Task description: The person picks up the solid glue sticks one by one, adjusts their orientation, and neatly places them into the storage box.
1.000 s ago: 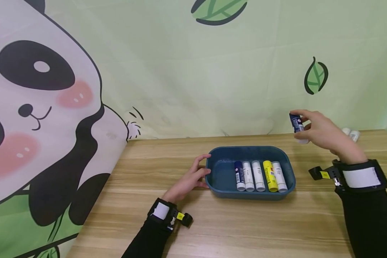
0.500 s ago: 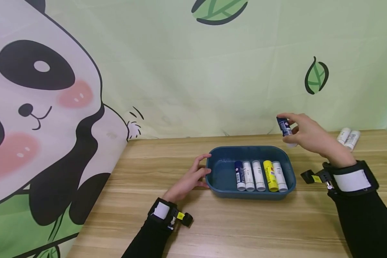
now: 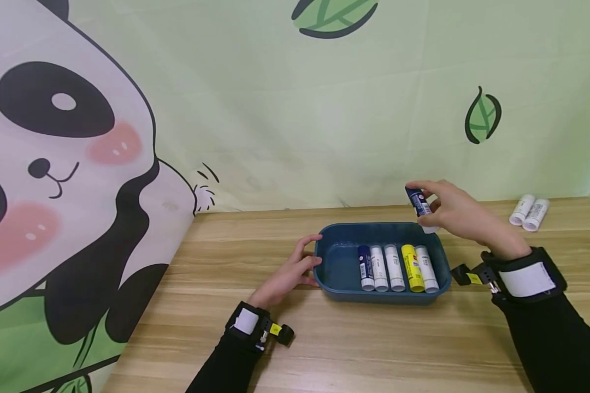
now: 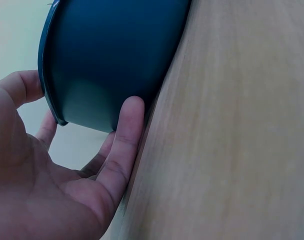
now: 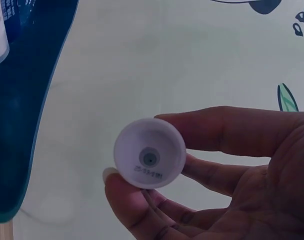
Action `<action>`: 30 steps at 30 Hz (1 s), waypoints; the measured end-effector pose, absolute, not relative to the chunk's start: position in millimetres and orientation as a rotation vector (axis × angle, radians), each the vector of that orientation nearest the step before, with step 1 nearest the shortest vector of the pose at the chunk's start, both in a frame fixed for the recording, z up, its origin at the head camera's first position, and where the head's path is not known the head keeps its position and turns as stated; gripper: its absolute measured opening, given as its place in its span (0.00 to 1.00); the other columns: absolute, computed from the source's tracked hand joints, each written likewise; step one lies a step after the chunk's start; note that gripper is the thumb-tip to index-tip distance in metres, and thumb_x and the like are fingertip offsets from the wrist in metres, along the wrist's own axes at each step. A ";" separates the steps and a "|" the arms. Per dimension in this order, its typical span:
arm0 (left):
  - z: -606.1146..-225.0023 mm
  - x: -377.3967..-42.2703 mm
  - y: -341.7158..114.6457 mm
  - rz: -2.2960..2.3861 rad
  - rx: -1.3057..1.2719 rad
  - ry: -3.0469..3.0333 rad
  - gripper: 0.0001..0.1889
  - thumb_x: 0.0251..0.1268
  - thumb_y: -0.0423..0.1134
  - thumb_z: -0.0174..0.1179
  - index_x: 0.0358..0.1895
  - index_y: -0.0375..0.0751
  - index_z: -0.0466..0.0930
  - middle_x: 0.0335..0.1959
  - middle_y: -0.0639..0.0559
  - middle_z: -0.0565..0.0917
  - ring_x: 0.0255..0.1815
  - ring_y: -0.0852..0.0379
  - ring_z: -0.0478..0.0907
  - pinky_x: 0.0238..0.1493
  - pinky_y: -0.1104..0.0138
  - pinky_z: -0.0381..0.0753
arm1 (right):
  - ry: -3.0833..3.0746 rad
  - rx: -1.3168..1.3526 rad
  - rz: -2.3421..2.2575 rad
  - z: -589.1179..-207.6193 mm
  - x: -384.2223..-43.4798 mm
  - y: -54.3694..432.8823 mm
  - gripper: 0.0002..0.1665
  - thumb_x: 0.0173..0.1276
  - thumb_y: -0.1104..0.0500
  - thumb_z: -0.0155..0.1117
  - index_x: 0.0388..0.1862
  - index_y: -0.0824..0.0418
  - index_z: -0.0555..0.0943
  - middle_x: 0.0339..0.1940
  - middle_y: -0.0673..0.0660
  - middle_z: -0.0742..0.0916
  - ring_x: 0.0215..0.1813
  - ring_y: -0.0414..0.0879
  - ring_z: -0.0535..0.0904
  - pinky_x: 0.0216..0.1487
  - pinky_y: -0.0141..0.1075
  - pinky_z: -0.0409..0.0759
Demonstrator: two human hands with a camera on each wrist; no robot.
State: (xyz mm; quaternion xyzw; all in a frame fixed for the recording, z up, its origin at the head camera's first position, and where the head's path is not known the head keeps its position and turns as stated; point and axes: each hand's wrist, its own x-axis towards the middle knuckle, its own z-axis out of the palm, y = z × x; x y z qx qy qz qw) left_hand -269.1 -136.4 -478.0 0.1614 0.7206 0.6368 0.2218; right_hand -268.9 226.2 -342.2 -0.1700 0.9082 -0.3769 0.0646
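Note:
My right hand pinches a navy glue stick with a white base between thumb and fingers, tilted over the right back corner of a blue tray. In the right wrist view the round white end of this glue stick faces the camera. My left hand touches the tray's left end, fingers extended at the rim and along the outer wall. Inside the tray a navy glue stick, a yellow one and several white ones lie side by side.
Two white glue sticks lie together at the back right of the wooden table. A pale green cloth backdrop with a panda print rises behind the table's back edge.
My right hand has carried the navy glue stick left and slightly down, from beyond the tray's right end to its back right corner. The left hand and tray have stayed put.

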 end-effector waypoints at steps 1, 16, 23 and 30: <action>-478.0 -269.2 -136.4 1.759 0.448 1.991 0.31 0.81 0.40 0.49 0.81 0.59 0.51 0.71 0.32 0.63 0.55 0.46 0.78 0.52 0.58 0.86 | 2.732 -0.522 -1.140 -342.1 -268.2 225.4 0.43 0.71 0.68 0.65 0.81 0.67 0.58 0.67 0.76 0.68 0.57 0.67 0.74 0.44 0.46 0.81; -478.1 -269.8 -136.8 1.752 0.447 1.991 0.31 0.81 0.41 0.48 0.81 0.60 0.51 0.71 0.33 0.64 0.55 0.46 0.78 0.53 0.58 0.86 | 2.690 -0.639 -1.131 -345.0 -261.8 209.2 0.41 0.71 0.65 0.65 0.80 0.65 0.62 0.66 0.74 0.70 0.59 0.70 0.74 0.46 0.50 0.84; -479.4 -270.1 -136.9 1.754 0.450 1.992 0.30 0.81 0.41 0.48 0.81 0.59 0.51 0.71 0.32 0.64 0.55 0.46 0.78 0.53 0.58 0.86 | 2.677 -0.665 -1.113 -345.1 -257.1 200.0 0.41 0.71 0.65 0.65 0.80 0.64 0.62 0.66 0.74 0.70 0.60 0.70 0.75 0.45 0.51 0.86; -479.0 -270.1 -136.8 1.750 0.449 1.995 0.30 0.81 0.42 0.48 0.80 0.60 0.51 0.71 0.33 0.64 0.56 0.45 0.78 0.54 0.56 0.86 | 2.690 -0.691 -1.072 -346.0 -254.8 195.0 0.41 0.71 0.66 0.66 0.80 0.65 0.62 0.67 0.75 0.70 0.61 0.71 0.74 0.45 0.52 0.85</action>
